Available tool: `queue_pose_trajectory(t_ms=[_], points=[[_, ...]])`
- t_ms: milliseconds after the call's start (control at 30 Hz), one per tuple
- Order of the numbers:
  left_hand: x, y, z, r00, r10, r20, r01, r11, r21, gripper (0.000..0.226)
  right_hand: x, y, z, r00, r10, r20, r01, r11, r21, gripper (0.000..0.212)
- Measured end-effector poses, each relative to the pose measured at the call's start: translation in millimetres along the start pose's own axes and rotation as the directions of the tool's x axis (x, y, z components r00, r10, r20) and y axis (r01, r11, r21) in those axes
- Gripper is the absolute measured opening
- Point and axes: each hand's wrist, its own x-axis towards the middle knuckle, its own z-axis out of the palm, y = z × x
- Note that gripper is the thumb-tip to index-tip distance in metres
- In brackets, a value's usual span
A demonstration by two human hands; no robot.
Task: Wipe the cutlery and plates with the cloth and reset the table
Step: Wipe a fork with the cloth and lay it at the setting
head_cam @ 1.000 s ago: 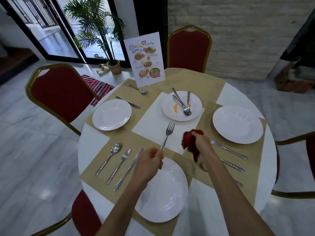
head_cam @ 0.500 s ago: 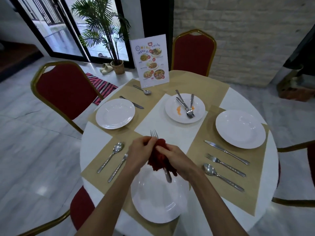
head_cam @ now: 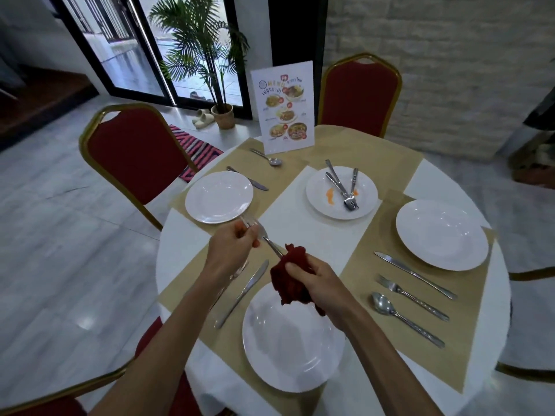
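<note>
Backed at 1 o'clock by a white brick wall. Stood on a glossy grey marble floor. Flanked by red gold-framed seats: one chair at 10 o'clock, a second chair at 12. Lit through dark-framed glass doors at 11 o'clock, with a potted palm, pale slippers and striped rug nearby.

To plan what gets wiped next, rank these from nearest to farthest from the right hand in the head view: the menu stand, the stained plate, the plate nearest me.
From the right hand, which grips the red cloth:
1. Nearest plate, just below the hand, on the near side.
2. Stained plate, beyond the hand, mid-table.
3. Menu stand, upright at the far side.
</note>
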Motion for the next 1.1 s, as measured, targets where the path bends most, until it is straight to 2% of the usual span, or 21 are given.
queue_pose_trajectory(t_ms=[100, 200, 267, 300, 367, 467, 567, 633, 700, 800, 867, 933, 1000, 1100], points=[[6, 9, -12, 0.999, 0.019, 0.046, -0.018, 1.000, -0.018, 0.028, -4, 3, -1, 0.999, 0.006, 0.039, -0.005, 1.000, -0.023, 0.021], [12, 4, -34, 0.997, -0.014, -0.078, 0.005, 0.993, -0.115, 0.031, -11, -3, -17, 0.996, 0.016, 0.091, -0.010, 0.998, -0.059, 0.020], [16, -3, -49, 0.985, -0.057, -0.162, 0.027, 0.983, -0.179, 0.028, -16, -9, -32, 0.998, 0.031, 0.059, -0.026, 0.996, -0.080, 0.018], [16, -6, -51, 0.985, -0.063, -0.159, 0.034, 0.983, -0.179, 0.028, -16, -14, -38, 0.999, 0.032, 0.016, -0.030, 0.996, -0.086, 0.017], [10, -6, -40, 0.997, -0.043, -0.071, 0.034, 0.992, -0.125, 0.030, -10, -22, -41, 0.998, 0.016, -0.059, -0.022, 0.994, -0.111, 0.020], [-3, -4, -2, 0.996, 0.039, 0.078, -0.043, 0.998, 0.041, 0.029, 5, -39, -19, 1.000, -0.031, 0.005, 0.031, 0.986, -0.161, 0.031], [-5, -3, 24, 0.990, 0.133, 0.042, -0.137, 0.984, 0.118, 0.028, 12, -45, 6, 0.998, -0.047, 0.042, 0.055, 0.977, -0.207, 0.029], [-4, -2, 28, 0.989, 0.148, 0.009, -0.148, 0.982, 0.113, 0.026, 17, -36, 11, 1.000, -0.025, -0.016, 0.022, 0.988, -0.155, 0.024], [-5, -3, 28, 0.990, 0.143, -0.003, -0.142, 0.987, 0.078, 0.023, 20, -23, 9, 0.995, 0.021, -0.098, -0.025, 0.999, -0.036, 0.027], [-6, -4, 26, 0.990, 0.095, -0.104, -0.098, 0.995, -0.030, 0.023, 17, -13, 2, 0.972, 0.090, -0.217, -0.075, 0.994, 0.076, 0.028], [-7, -3, 30, 0.987, 0.084, -0.137, -0.094, 0.993, -0.067, 0.025, 13, -14, 2, 0.984, 0.099, -0.151, -0.080, 0.988, 0.129, 0.028], [-10, 0, 41, 0.987, 0.088, -0.134, -0.093, 0.995, -0.031, 0.024, 9, -18, 9, 0.998, 0.045, -0.045, -0.040, 0.993, 0.110, 0.028], [-12, 4, 47, 0.985, 0.092, -0.148, -0.093, 0.996, 0.005, 0.028, 8, -20, 16, 1.000, 0.010, -0.014, -0.008, 0.996, 0.091, 0.021], [-4, 9, 46, 0.975, 0.055, -0.214, -0.067, 0.996, -0.051, 0.032, 7, -23, 14, 1.000, 0.008, 0.000, -0.008, 0.997, 0.073, 0.016]])
